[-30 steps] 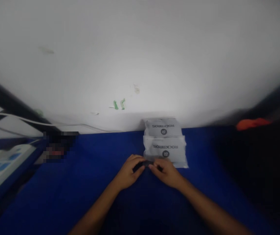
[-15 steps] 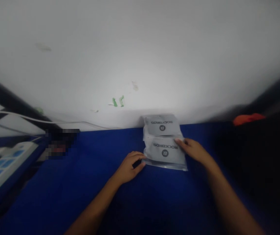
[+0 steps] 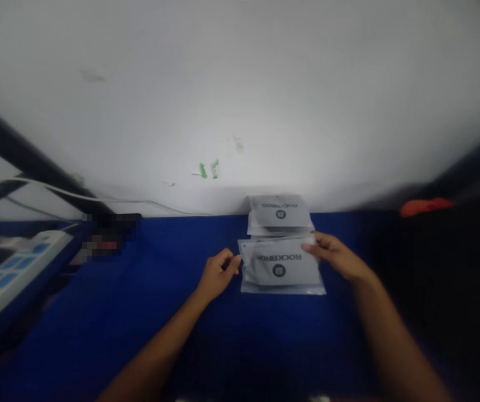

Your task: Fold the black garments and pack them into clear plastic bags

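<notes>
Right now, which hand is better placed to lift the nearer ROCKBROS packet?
Probably the right hand: its thumb lies over the nearer packet by the far right corner, fingers at the edge. The left hand is only at the left edge; whether it grips is unclear.

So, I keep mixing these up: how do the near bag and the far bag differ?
The near bag is pinched near its far right corner by the right hand; the far bag looks unheld. The far bag sits up by the wall, the near bag closer to the person. Both are grey, with upside-down lettering and a round logo.
</notes>
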Demonstrator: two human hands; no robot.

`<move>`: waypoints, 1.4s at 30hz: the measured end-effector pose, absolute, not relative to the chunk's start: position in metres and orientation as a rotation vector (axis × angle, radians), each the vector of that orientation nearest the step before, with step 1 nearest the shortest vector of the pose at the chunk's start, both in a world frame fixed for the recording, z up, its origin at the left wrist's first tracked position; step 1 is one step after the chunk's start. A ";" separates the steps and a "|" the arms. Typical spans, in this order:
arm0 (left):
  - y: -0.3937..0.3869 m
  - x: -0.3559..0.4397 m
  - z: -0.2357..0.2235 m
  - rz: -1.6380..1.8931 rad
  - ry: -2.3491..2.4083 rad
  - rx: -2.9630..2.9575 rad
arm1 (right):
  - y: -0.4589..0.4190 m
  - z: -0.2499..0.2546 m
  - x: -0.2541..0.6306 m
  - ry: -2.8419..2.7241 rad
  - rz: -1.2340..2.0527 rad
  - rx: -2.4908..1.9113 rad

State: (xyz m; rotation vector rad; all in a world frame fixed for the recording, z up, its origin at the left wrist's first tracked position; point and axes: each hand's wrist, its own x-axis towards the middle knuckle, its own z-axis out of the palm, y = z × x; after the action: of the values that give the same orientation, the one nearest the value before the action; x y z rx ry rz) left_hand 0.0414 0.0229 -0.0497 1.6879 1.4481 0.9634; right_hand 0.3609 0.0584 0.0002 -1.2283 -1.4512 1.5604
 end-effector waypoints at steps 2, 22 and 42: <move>0.026 0.039 -0.046 1.068 1.475 1.570 | 0.054 0.004 0.360 -1.425 1.641 -1.144; 0.008 0.048 -0.046 0.762 0.922 1.059 | 0.036 -0.021 0.292 -1.204 2.030 -1.087; 0.008 0.051 -0.037 0.529 0.870 1.332 | 0.020 -0.040 0.252 -1.463 1.800 -1.147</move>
State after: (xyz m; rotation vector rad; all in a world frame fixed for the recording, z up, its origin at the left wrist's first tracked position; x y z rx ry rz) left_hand 0.0513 0.0080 -0.0373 1.3320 0.8704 0.5289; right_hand 0.2519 0.0202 -0.0396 -1.1469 -1.4627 1.8002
